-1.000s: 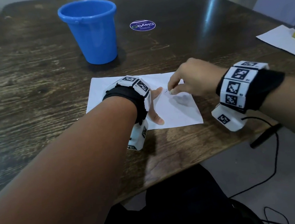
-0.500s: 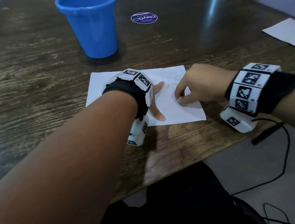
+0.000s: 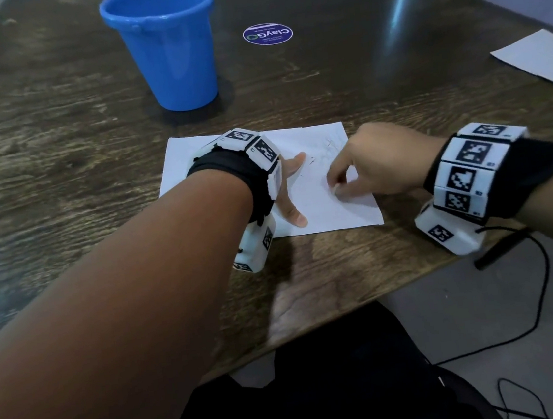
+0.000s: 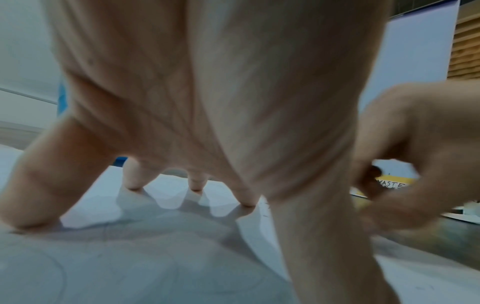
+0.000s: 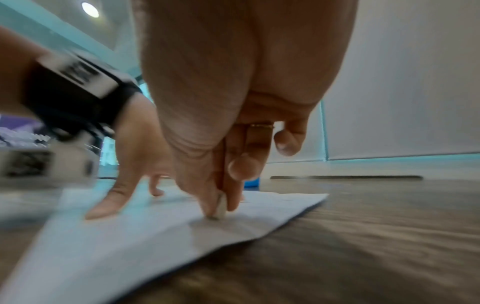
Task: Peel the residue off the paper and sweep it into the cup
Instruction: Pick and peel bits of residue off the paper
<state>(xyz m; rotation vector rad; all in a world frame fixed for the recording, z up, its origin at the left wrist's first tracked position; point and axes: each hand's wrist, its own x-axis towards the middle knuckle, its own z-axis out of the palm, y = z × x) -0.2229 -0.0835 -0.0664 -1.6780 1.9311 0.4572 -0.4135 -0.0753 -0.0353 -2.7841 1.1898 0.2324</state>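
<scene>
Just residue (image 5: 220, 206) between fingers (image 5: 205, 197)

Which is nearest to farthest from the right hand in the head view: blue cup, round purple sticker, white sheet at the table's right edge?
From the right hand:
1. Round purple sticker, straight beyond it, slightly left.
2. White sheet, to the far right at the table edge; close to the sticker's range, narrowly second.
3. Blue cup, far left, beyond the paper.
</scene>
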